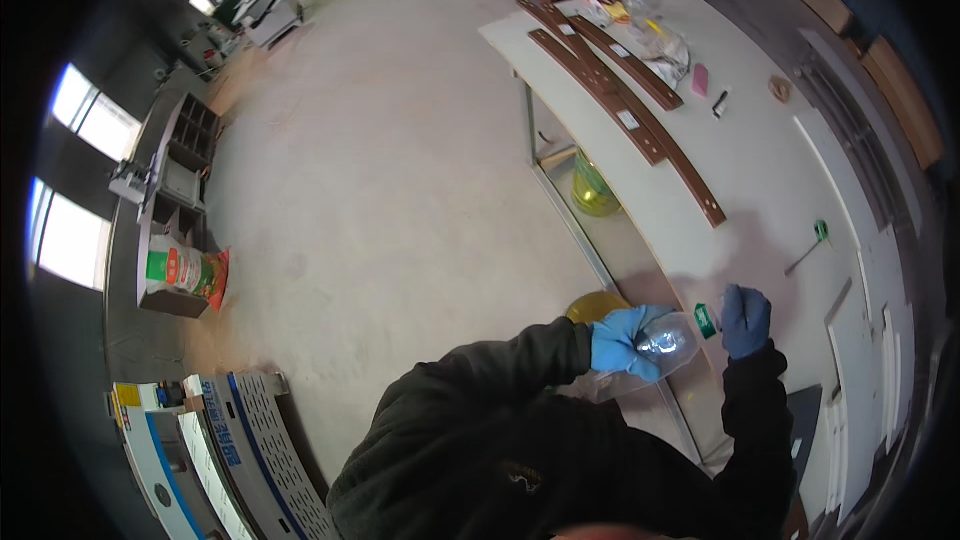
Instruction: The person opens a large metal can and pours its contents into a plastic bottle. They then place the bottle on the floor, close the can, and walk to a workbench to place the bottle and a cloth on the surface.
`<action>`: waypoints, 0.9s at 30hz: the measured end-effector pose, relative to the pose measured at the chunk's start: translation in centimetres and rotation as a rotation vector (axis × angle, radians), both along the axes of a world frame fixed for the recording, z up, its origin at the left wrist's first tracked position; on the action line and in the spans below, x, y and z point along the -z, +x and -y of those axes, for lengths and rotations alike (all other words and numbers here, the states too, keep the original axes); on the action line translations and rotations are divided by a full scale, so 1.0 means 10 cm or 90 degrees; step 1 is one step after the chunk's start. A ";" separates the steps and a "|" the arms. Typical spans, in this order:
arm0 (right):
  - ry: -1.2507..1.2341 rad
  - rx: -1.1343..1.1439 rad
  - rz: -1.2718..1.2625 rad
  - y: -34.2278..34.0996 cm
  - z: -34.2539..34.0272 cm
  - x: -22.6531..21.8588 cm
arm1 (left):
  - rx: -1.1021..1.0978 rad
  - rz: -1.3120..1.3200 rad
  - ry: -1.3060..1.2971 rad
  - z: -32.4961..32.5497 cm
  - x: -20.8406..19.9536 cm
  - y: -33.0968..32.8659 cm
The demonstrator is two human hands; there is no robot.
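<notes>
Clear plastic bottle [668, 342] in left hand [625, 338] closed grip, right hand [745, 320] grip pinched on its green cap [706, 320].

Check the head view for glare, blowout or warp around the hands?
Head view: windows at the left rim blown out white; a bright glint on the clear bottle between left hand and right hand; table edge bowed by fisheye; black vignette at corners.
</notes>
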State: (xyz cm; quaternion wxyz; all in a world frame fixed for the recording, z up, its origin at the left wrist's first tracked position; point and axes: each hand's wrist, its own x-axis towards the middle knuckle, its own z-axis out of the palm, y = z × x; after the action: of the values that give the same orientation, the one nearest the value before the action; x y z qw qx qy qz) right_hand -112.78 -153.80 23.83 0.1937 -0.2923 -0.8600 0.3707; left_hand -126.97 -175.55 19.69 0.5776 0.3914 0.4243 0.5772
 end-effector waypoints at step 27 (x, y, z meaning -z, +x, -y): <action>0.121 -0.208 -0.004 0.35 0.13 -0.30 | 0.277 0.269 -0.064 -0.21 0.38 0.25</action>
State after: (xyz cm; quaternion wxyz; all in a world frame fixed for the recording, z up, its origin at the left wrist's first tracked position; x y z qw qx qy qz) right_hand -109.23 -155.09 26.84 0.1605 -0.1279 -0.9265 0.3153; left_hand -124.48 -173.48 15.87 0.7819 0.3155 0.2291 0.4865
